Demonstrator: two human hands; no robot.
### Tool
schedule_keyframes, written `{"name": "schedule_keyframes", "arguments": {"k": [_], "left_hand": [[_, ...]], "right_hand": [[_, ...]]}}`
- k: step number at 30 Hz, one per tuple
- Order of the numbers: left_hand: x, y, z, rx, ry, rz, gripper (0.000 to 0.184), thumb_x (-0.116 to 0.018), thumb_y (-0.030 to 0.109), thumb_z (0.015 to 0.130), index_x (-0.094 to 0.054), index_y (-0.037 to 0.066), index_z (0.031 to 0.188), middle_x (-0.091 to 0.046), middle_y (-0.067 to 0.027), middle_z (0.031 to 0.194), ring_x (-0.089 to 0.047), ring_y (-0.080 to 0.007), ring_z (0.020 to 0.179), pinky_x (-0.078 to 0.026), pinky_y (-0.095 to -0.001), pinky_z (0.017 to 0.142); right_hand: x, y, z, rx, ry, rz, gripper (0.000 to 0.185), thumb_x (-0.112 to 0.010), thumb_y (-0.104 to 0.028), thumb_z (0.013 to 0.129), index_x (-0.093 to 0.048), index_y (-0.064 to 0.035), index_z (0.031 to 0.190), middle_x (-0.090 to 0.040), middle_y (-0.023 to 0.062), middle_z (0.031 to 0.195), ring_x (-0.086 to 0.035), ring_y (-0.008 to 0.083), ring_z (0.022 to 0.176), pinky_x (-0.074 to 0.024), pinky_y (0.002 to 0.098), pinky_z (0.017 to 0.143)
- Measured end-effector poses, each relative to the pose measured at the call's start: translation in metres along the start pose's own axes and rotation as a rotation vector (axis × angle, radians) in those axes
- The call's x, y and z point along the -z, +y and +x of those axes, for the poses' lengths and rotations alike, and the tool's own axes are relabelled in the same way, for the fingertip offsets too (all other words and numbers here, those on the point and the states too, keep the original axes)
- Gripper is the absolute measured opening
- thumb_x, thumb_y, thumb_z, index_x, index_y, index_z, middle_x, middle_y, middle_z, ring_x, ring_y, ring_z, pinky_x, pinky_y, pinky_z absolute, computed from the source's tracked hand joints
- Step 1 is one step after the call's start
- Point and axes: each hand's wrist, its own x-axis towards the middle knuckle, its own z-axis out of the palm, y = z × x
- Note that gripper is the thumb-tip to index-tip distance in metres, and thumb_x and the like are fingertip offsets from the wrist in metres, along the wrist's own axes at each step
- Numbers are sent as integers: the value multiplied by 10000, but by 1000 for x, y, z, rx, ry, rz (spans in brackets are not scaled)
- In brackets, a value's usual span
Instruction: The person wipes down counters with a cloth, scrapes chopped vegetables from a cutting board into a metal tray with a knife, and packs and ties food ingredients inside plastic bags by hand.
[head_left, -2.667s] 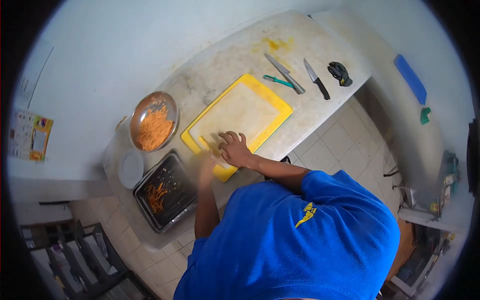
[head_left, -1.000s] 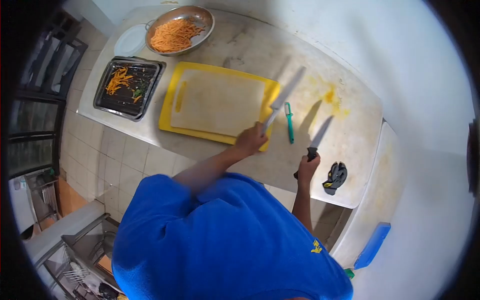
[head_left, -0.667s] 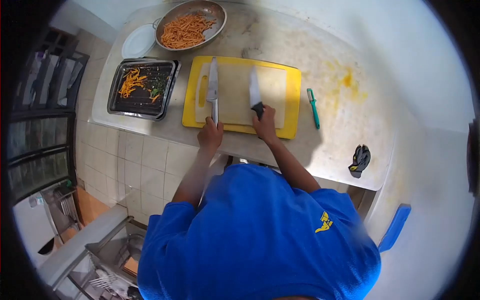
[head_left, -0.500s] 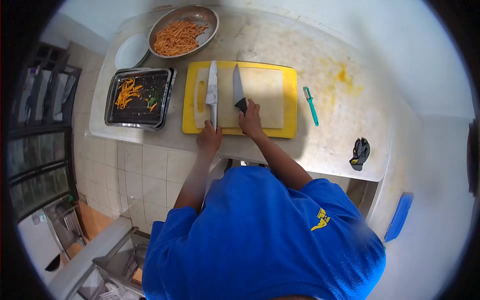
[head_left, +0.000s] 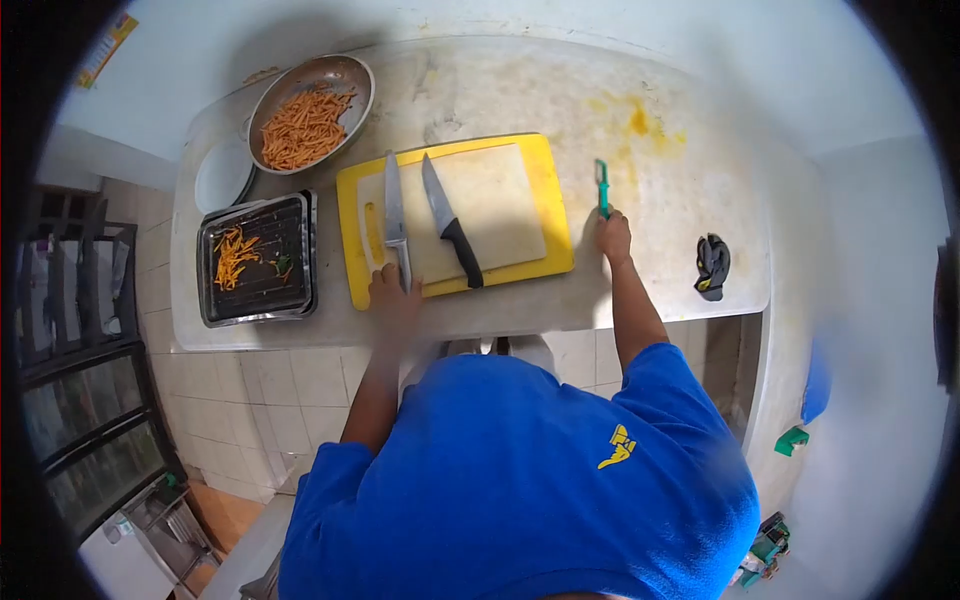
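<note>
My left hand (head_left: 393, 295) is closed around the handle end of a silver knife (head_left: 394, 210) lying along the left side of the cutting boards. To the right of the boards, my right hand (head_left: 614, 238) grips the handle of a green peeler (head_left: 603, 185), whose blade end points away from me. A black-handled knife (head_left: 455, 232) lies loose on the white cutting board (head_left: 505, 200), its handle reaching over the near edge. That board rests on a larger yellow cutting board (head_left: 556, 220).
At the back left stands a metal pan (head_left: 368, 90) of orange strips beside a white plate (head_left: 218, 178). A dark tray (head_left: 205, 275) holds a few orange strips and some greens. Dark gloves (head_left: 712, 267) lie near the table's right end. A blue object (head_left: 817, 380) is beyond.
My right hand has let go of the black-handled knife and moved right to take hold of the peeler. The black-handled knife now lies tilted on the board. My left hand stays at the silver knife.
</note>
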Motion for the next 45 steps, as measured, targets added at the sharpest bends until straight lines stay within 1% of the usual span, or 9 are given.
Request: {"name": "schedule_keyframes", "arguments": {"k": [9,19,24,26,30,36,42,44,45], "left_hand": [[-18,0,8,-91,114,-55,443,-665,274,774,-492,45,1113,-503,-175,1058,-505,-357,991,-428,-451,835],[-21,17,-12,-249,201,-126,237,-643,153,774,-561,14,948,-524,-154,947,-528,-344,898,-431,-419,787],[-56,61,-61,-385,323,19,213,-644,119,758,-565,12,925,-537,-156,923,-533,-341,892,-430,-420,801],[-82,105,-79,-322,296,23,215,-651,118,750,-568,13,918,-543,-158,923,-534,-341,895,-426,-430,812],[-126,239,-107,-699,312,-128,237,-674,148,751,-572,29,929,-556,-145,961,-520,-334,956,-396,-453,867],[-195,439,-115,-1022,-109,-242,363,-653,257,799,-540,66,1086,-504,-178,1165,-462,-348,1103,-366,-442,928],[-268,562,-104,-1149,-276,-49,764,-755,425,645,-441,161,1290,-318,-187,1393,-337,-417,1239,-347,-495,991],[-289,587,-95,-1204,-279,-9,815,-748,447,640,-410,171,1328,-254,-174,1438,-285,-426,1276,-349,-510,990],[-300,592,-96,-1190,-342,75,838,-764,433,630,-401,176,1340,-267,-190,1423,-281,-427,1277,-341,-508,999]], "right_hand": [[-20,-118,-80,253,29,268,228,-608,-140,806,-502,8,944,-532,235,903,-539,411,810,-432,508,710],[-8,-133,-93,536,-69,453,363,-572,-173,821,-493,19,1119,-546,226,1022,-548,373,928,-449,464,790],[58,-26,-103,441,-355,548,272,-520,-195,855,-577,-32,1065,-610,189,968,-584,339,923,-452,434,834],[61,49,-115,451,-270,545,213,-525,-180,859,-605,-50,1009,-616,160,954,-593,322,890,-465,408,799],[79,189,-158,373,-257,572,174,-550,-164,844,-627,-56,956,-623,142,899,-601,297,857,-474,390,767],[130,317,-214,193,-278,526,210,-503,-175,845,-613,-65,985,-620,138,965,-603,324,880,-472,415,801],[111,456,-295,-619,64,648,194,-533,-149,828,-627,-63,974,-641,128,897,-619,287,849,-491,367,778],[86,499,-353,-938,192,544,212,-533,-165,819,-631,-76,985,-647,124,898,-621,294,824,-498,356,779],[31,537,-396,-878,174,195,197,-528,-150,792,-665,-84,918,-656,124,868,-624,303,778,-510,380,722]]}}
